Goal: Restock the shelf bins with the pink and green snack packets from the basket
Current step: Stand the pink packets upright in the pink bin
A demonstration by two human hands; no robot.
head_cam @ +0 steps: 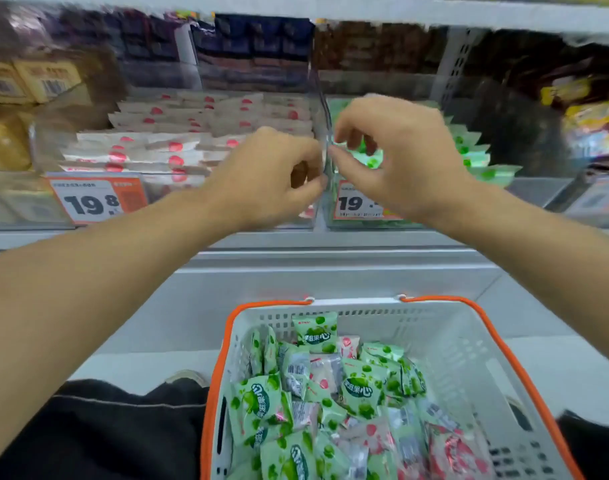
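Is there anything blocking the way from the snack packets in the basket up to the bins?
Both hands, left hand and right hand, are up at the clear plastic divider between the bins. Otherwise nothing visible blocks the white orange-rimmed basket from the open-topped bins.

Both hands are raised to the clear divider [325, 133] between two shelf bins. The left hand [268, 174] and right hand [396, 154] have curled fingers meeting at its edge; whether they pinch it is unclear. Pink packets [178, 140] fill the left bin, green packets [476, 157] the right. Below, an orange-rimmed basket [469, 341] holds mixed packets [331, 403]. Orange price tags [95, 199] front the bins.
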